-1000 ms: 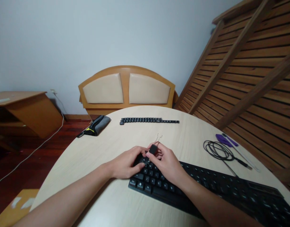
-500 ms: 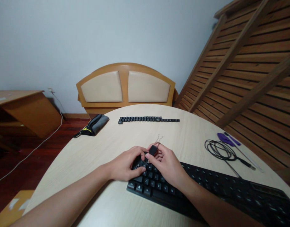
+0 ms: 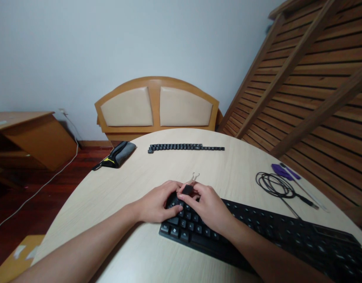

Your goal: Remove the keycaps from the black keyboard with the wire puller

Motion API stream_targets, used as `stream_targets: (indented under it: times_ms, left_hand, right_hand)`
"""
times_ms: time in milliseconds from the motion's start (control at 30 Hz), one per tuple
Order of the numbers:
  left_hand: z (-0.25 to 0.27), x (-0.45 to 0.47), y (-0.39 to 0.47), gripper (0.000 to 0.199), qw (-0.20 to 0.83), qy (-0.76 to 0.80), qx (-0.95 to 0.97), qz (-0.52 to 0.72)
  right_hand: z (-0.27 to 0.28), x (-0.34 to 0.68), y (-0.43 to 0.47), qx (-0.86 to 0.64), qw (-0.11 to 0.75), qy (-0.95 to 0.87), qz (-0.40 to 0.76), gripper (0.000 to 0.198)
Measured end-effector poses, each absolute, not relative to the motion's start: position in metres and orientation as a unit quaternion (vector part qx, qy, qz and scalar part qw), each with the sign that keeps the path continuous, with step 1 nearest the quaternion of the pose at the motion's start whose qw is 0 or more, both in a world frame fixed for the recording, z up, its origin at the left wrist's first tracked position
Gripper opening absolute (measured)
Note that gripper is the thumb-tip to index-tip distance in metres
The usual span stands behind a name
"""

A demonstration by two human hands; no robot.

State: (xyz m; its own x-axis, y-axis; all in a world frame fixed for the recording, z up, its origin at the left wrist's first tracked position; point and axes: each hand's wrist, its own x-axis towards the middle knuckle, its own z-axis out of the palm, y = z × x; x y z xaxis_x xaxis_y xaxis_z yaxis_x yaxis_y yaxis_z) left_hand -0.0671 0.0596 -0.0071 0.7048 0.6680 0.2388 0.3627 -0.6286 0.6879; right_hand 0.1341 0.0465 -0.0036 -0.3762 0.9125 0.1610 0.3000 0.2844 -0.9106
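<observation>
A black keyboard [image 3: 204, 239] lies tilted across the front of the table, running off toward the lower right. On its left end rests my left hand [image 3: 160, 202], thumb on the keys near the edge and fingers curled over the upper left part. My right hand [image 3: 206, 206] is closed on a keycap puller [image 3: 187, 190] with a black body and thin wire prongs, which point up and away. Its lower end is over the keyboard's upper left, close to my left fingertips. My fingers hide that end and the keys beneath it.
Loose black keycaps [image 3: 177, 147] stand in rows at the table's far side. A folded grey and black cloth item [image 3: 120, 154] lies at left. At right are a coiled USB cable [image 3: 275, 186], a purple item [image 3: 279, 171] and a thin brush [image 3: 301, 186].
My right hand and the keycap puller have shifted slightly left and down, and the puller's wire prongs tilt differently. My left hand stays on the keyboard. The view has shifted slightly.
</observation>
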Motion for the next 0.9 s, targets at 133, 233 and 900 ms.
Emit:
stream_targets:
  times_ms: [133, 233, 900]
  left_hand:
    - [-0.007, -0.066, 0.059, 0.023, 0.325, 0.305, 0.858, 0.254]
    - [-0.007, -0.065, 0.058, 0.018, 0.33, 0.313, 0.853, 0.256]
    - [-0.007, -0.065, 0.059, 0.016, 0.345, 0.304, 0.852, 0.252]
  right_hand:
    - [-0.002, 0.134, 0.045, -0.418, 0.361, -0.727, 0.407, 0.011]
    - [-0.002, 0.134, 0.043, -0.415, 0.357, -0.729, 0.41, 0.01]
    - [-0.004, 0.129, 0.036, -0.458, 0.35, -0.731, 0.366, 0.008]
